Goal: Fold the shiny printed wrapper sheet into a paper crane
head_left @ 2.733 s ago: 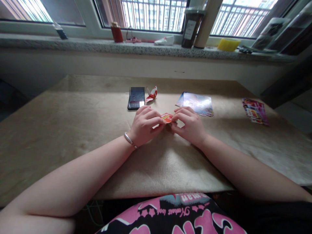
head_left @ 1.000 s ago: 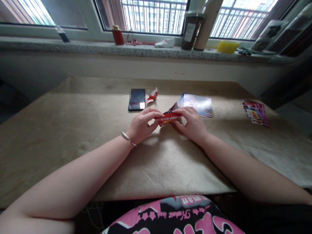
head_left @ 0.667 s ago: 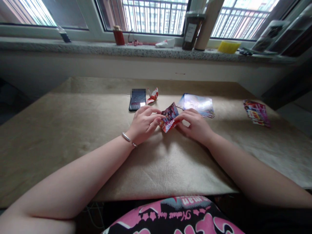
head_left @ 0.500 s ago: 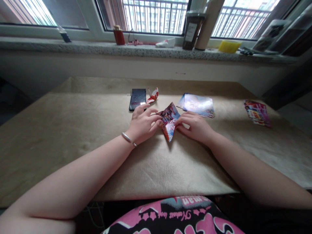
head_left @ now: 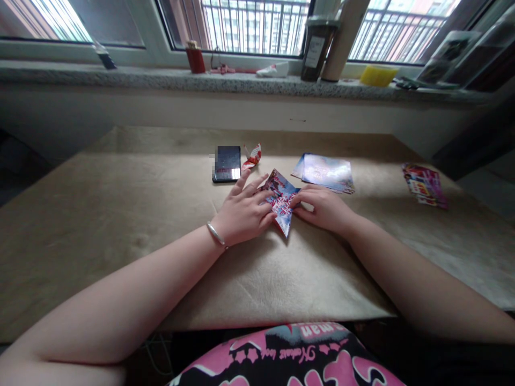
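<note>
A sheet of glossy printed paper (head_left: 282,199), creased into pointed flaps, lies on the table between my hands. My left hand (head_left: 247,212) rests over its left side, fingers spread and stretched out, thumb at its lower left edge. Part of the paper is hidden under those fingers. At the right corner, my right hand (head_left: 322,206) pinches the paper between thumb and fingers. Just beyond my left fingertips are a dark phone (head_left: 228,165) and a small folded red and white paper piece (head_left: 253,156).
Several bluish printed sheets (head_left: 328,170) are stacked behind my right hand. More colourful printed papers (head_left: 425,186) lie farther right on the beige table (head_left: 140,214). A window sill (head_left: 241,80) beyond holds a red container (head_left: 195,59), a dark lidded jar (head_left: 317,51) and a yellow object (head_left: 379,76).
My left hand has slid right onto the paper and its fingers have spread. The paper lies more opened out, its lower tip shifted slightly right. My right hand keeps its pinch.
</note>
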`<state>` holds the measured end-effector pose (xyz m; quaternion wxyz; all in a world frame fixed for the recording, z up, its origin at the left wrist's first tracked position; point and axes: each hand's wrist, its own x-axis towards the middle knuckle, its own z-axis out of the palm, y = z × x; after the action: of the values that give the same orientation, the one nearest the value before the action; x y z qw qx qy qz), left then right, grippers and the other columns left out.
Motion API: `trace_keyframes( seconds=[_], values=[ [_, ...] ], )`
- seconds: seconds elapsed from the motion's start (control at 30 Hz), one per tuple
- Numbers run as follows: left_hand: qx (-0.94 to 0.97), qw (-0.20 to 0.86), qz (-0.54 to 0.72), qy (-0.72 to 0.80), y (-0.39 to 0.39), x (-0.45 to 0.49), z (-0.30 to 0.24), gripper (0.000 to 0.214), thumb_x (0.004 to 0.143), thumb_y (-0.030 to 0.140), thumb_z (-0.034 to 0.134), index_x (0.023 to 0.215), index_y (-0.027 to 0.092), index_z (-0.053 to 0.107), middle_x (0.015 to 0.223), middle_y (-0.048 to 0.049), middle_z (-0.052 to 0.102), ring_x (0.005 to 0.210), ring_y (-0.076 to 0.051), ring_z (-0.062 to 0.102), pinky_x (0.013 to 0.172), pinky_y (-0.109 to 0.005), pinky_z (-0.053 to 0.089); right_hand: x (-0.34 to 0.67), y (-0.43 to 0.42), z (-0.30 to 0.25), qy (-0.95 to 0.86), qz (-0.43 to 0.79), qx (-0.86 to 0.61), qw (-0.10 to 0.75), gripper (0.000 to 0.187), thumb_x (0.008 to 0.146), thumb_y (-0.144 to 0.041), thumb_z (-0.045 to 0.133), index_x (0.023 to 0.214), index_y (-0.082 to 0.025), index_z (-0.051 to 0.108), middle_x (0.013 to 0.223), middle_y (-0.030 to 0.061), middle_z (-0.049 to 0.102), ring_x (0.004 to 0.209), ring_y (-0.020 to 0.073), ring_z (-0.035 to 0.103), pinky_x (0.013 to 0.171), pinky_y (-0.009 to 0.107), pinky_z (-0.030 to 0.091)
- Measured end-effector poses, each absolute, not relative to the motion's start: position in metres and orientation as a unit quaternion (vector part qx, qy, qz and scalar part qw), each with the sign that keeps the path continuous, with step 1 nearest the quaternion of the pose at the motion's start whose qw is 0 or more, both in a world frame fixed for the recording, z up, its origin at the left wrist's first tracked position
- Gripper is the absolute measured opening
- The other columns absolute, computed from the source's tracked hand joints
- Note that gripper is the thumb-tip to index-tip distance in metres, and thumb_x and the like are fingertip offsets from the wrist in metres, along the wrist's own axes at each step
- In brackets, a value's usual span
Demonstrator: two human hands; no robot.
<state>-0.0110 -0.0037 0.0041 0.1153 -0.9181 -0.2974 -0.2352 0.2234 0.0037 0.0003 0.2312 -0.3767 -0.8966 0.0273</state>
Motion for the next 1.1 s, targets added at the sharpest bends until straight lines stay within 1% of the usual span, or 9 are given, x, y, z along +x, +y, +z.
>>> trace_keyframes(
  seconds=[0.1, 0.2, 0.3, 0.43, 0.53, 0.63, 0.77, 0.93, 1.1],
  values=[
    [-0.938, 0.097, -0.206, -0.261, -0.005, -0.010, 0.005, 0.026, 0.088, 0.037, 0.048, 0.104, 0.026, 0.065, 0.114, -0.0004, 0.064, 0.136, -0.024, 0.029, 0.116, -0.055, 0.010, 0.223, 0.005, -0.001, -0.896, 0.035, -0.375, 0.235, 0.011, 0.081, -0.024, 0.056, 0.084, -0.022, 0.066, 0.082, 0.0035, 0.069, 0.081, 0.0177, 0.060, 0.074, 0.032, 0.048],
    [-0.947, 0.073, -0.199, -0.241, -0.004, -0.010, 0.003, 0.026, 0.087, 0.036, 0.050, 0.108, 0.028, 0.063, 0.116, 0.0009, 0.064, 0.137, -0.024, 0.025, 0.115, -0.056, 0.008, 0.222, 0.006, -0.002, -0.891, 0.042, -0.381, 0.242, 0.012, 0.082, -0.023, 0.054, 0.085, -0.022, 0.066, 0.084, 0.0041, 0.069, 0.083, 0.0185, 0.060, 0.077, 0.033, 0.048],
    [-0.960, 0.053, -0.175, -0.211, -0.003, -0.011, 0.002, 0.029, 0.086, 0.033, 0.051, 0.113, 0.029, 0.060, 0.118, 0.0011, 0.063, 0.136, -0.024, 0.028, 0.115, -0.054, 0.010, 0.223, 0.006, -0.002, -0.888, 0.048, -0.383, 0.248, 0.014, 0.083, -0.021, 0.052, 0.086, -0.021, 0.066, 0.086, 0.0048, 0.070, 0.086, 0.0194, 0.060, 0.080, 0.036, 0.048],
    [-0.970, 0.038, -0.148, -0.188, -0.003, -0.010, 0.003, 0.034, 0.087, 0.031, 0.050, 0.121, 0.029, 0.055, 0.125, -0.0007, 0.058, 0.133, -0.024, 0.033, 0.115, -0.051, 0.013, 0.224, 0.007, -0.002, -0.893, 0.052, -0.367, 0.256, 0.013, 0.082, -0.019, 0.053, 0.085, -0.022, 0.065, 0.088, 0.0042, 0.069, 0.091, 0.0194, 0.059, 0.086, 0.038, 0.047],
    [-0.974, 0.025, -0.142, -0.176, -0.004, -0.010, 0.004, 0.035, 0.087, 0.030, 0.050, 0.121, 0.031, 0.054, 0.127, -0.0010, 0.055, 0.132, -0.024, 0.035, 0.114, -0.050, 0.015, 0.226, 0.008, -0.004, -0.883, 0.028, -0.372, 0.285, 0.008, 0.080, -0.023, 0.058, 0.084, -0.023, 0.065, 0.103, 0.0051, 0.066, 0.104, 0.0213, 0.055, 0.094, 0.044, 0.043],
    [-0.975, 0.012, -0.147, -0.165, -0.004, -0.010, 0.003, 0.035, 0.086, 0.029, 0.052, 0.121, 0.031, 0.054, 0.127, -0.0018, 0.055, 0.129, -0.023, 0.038, 0.113, -0.048, 0.018, 0.228, 0.010, -0.008, -0.858, 0.007, -0.408, 0.311, 0.009, 0.077, -0.026, 0.062, 0.086, -0.025, 0.065, 0.119, 0.0061, 0.058, 0.116, 0.0244, 0.048, 0.099, 0.050, 0.038],
    [-0.976, -0.002, -0.148, -0.162, -0.002, -0.011, 0.001, 0.036, 0.087, 0.028, 0.051, 0.123, 0.031, 0.052, 0.124, -0.0032, 0.056, 0.125, -0.022, 0.043, 0.112, -0.047, 0.021, 0.230, 0.013, -0.013, -0.841, 0.037, -0.441, 0.311, 0.011, 0.080, -0.027, 0.059, 0.089, -0.024, 0.066, 0.118, 0.0075, 0.058, 0.114, 0.0244, 0.050, 0.097, 0.050, 0.040],
    [-0.978, -0.028, -0.133, -0.160, 0.000, -0.010, 0.001, 0.039, 0.087, 0.028, 0.050, 0.125, 0.028, 0.051, 0.125, -0.0072, 0.054, 0.122, -0.024, 0.044, 0.105, -0.044, 0.033, 0.231, 0.016, -0.016, -0.827, 0.064, -0.464, 0.311, 0.012, 0.080, -0.023, 0.057, 0.089, -0.023, 0.066, 0.117, 0.0082, 0.060, 0.111, 0.0245, 0.053, 0.096, 0.050, 0.042],
    [-0.979, -0.026, -0.117, -0.165, 0.001, -0.009, 0.001, 0.041, 0.086, 0.028, 0.050, 0.127, 0.027, 0.050, 0.126, -0.0086, 0.053, 0.124, -0.026, 0.042, 0.106, -0.048, 0.030, 0.230, 0.018, -0.017, -0.815, 0.080, -0.478, 0.317, 0.014, 0.080, -0.022, 0.058, 0.092, -0.021, 0.065, 0.114, 0.0101, 0.062, 0.109, 0.0243, 0.055, 0.095, 0.049, 0.042]
  ],
)
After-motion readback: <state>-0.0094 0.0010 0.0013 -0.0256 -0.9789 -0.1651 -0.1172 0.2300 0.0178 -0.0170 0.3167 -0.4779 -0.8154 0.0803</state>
